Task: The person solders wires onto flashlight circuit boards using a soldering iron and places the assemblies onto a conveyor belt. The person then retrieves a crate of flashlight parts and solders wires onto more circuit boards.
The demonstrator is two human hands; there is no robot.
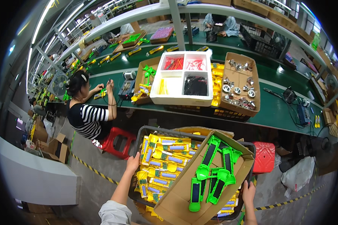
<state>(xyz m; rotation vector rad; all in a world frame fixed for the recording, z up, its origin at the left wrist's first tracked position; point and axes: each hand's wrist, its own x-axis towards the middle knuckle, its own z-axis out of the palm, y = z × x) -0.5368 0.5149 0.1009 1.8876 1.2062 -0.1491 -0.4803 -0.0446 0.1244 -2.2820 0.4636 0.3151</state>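
A black plastic crate (133,182) is in front of me, with my left hand (133,162) closed on its left rim and my right hand (248,193) closed on its right rim. Several rows of yellow flashlight-like casings (168,162) with lilac cylinders and small green boards fill it. Across the crate's right half rests a tilted open cardboard box (172,200). Inside that box lie several bright green casings (207,156) with dark panels. My fingers are partly hidden behind the rims.
Beyond the crate runs a green workbench (276,119), bearing a white divided foam box (181,98) of wires and a cardboard box (257,75) of round metallic parts. A seated co-worker (90,116) is at left on a red stool (118,140). Another red stool (264,156) stands right.
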